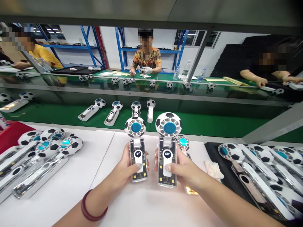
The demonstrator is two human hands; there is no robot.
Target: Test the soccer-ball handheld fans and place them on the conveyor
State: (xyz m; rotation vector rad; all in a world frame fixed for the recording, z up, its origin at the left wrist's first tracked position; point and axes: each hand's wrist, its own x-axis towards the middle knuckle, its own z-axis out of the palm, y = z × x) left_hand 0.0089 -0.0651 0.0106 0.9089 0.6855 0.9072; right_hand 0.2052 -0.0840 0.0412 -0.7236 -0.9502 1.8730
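My left hand point(129, 164) is closed around a handheld fan point(138, 159) with a soccer-ball-patterned head, a blue round centre and a see-through handle. Its small round display seems to read 01, and my left thumb lies on the white strip below. In my right hand point(182, 165) is a second soccer-ball fan point(167, 160), held upright beside the first; its display seems to read 100. My right thumb rests on that fan's white strip. Behind my right hand, partly hidden, another soccer-ball fan point(183, 142) shows its blue centre.
Several fans point(44, 167) lie at left near a red bin point(14, 134). A black tray point(210, 151) at right holds several more, with a crumpled white cloth point(213, 169) beside it. Fans point(113, 113) line the green conveyor point(59, 116). Co-workers point(147, 56) sit across; a metal post point(272, 116) stands right.
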